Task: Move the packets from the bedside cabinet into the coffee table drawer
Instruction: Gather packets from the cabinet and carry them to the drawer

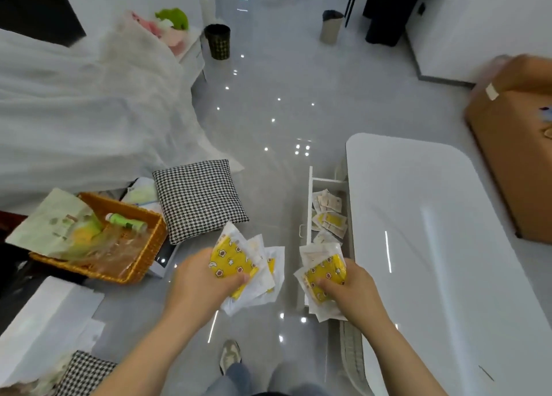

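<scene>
Clutched in left hand (pixel 206 282): yellow star-print packets (pixel 228 261), beside open drawer (pixel 310 204); in right hand (pixel 351 288): second stack (pixel 324 271), over it. Lettering unreadable.

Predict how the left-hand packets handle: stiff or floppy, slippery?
Probably light and flat: the left hand holds several packets by a thumb pinch. Likely slippery: the wrappers sit fanned apart, not stacked. Probably slightly floppy: thin white edges stick out unsupported.

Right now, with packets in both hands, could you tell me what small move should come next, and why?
Probably lower the right hand and release its packets into the open drawer: they hang over its near end. The left hand holds its bunch over the floor.
</scene>
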`<state>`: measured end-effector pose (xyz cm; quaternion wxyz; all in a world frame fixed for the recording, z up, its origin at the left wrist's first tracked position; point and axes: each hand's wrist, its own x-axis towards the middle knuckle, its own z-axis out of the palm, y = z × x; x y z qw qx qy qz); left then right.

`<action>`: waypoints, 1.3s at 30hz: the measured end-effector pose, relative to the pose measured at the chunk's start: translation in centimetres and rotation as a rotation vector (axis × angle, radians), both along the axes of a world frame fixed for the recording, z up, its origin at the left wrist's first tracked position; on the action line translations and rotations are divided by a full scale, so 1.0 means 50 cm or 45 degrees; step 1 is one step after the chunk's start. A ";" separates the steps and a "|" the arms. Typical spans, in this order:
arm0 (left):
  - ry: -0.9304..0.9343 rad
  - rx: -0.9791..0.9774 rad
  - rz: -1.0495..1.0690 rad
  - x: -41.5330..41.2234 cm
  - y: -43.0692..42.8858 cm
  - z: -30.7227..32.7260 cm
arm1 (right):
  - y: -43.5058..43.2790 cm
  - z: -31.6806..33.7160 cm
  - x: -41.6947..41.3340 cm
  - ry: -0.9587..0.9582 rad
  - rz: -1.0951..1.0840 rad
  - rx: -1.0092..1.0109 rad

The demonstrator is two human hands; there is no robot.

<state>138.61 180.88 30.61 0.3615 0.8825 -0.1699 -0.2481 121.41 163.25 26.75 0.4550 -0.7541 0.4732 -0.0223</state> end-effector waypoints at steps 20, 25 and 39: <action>0.008 0.076 -0.618 0.247 -0.356 -0.067 | -0.180 -0.057 0.122 0.062 -0.553 0.086; -0.049 0.126 -0.766 0.277 -0.506 -0.061 | -0.293 -0.064 0.135 0.053 -0.632 0.112; -0.074 0.372 -1.314 0.290 -0.811 -0.184 | -0.383 -0.144 0.096 0.205 -1.113 0.318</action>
